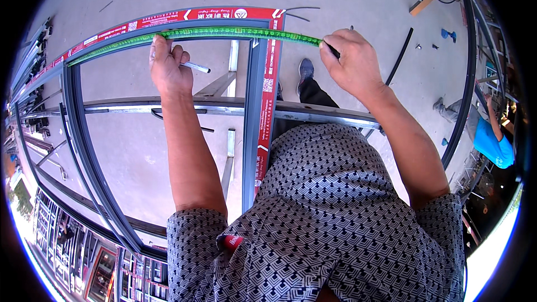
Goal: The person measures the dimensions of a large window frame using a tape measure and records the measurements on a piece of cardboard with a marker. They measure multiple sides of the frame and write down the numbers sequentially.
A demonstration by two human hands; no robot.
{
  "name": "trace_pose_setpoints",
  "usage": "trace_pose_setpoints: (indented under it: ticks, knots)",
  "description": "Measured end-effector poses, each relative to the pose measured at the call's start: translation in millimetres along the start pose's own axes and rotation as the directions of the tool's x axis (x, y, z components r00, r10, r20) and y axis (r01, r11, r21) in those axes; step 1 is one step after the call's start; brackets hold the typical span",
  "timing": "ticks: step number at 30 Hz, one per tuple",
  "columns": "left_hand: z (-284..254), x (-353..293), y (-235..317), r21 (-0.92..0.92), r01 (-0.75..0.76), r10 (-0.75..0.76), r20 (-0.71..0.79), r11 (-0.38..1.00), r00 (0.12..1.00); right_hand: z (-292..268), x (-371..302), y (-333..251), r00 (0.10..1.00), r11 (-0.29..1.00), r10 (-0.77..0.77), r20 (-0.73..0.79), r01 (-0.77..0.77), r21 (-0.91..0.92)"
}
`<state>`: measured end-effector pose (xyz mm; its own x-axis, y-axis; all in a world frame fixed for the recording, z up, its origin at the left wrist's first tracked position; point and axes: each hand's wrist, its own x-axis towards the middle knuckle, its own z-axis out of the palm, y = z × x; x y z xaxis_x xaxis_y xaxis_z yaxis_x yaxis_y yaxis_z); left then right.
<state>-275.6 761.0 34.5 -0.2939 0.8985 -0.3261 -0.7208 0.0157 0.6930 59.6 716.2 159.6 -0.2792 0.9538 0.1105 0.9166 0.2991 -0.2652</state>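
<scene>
A green tape measure [240,32] is stretched along the far bar of a grey metal frame [255,78] edged with red printed film. My left hand [170,70] is closed on a marker pen [196,67], its tip pointing right. The fingertips of that hand touch the tape's near edge. Past the frame's right corner, my right hand [353,62] is closed around the right end of the tape. A dark piece shows between its thumb and fingers; the rest is hidden in the grip.
The frame rests on a metal support rail [330,114] in front of me. Dark strips, including a long black strip [400,56], lie on the grey floor [358,0]. At far right is a person in a blue shirt [494,140]. Stacked profiles line the left side.
</scene>
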Motion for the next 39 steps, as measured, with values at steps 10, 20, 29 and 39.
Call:
trace_pose_setpoints:
  ticks: [10, 20, 29, 39]
  knots:
    - [1.6, -0.7, 1.1, -0.02, 0.002, -0.002, -0.011, 1.0, 1.0, -3.2, 2.0, -1.0, 1.0, 1.0, 0.017, 0.016, -0.017, -0.001]
    - [2.3, -1.6, 2.1, -0.013, 0.014, -0.014, 0.001, 1.0, 1.0, -5.6, 3.6, -3.1, 1.0, 1.0, 0.023, 0.02, -0.023, -0.003]
    - [5.1, -2.2, 2.3, -0.019, -0.002, 0.002, -0.014, 1.0, 1.0, -5.7, 4.0, -1.9, 1.0, 1.0, -0.011, 0.016, 0.011, -0.011]
    - [0.6, 0.2, 1.2, -0.017, 0.005, -0.005, -0.009, 1.0, 1.0, -4.2, 3.3, -1.3, 1.0, 1.0, 0.013, 0.011, -0.013, -0.002]
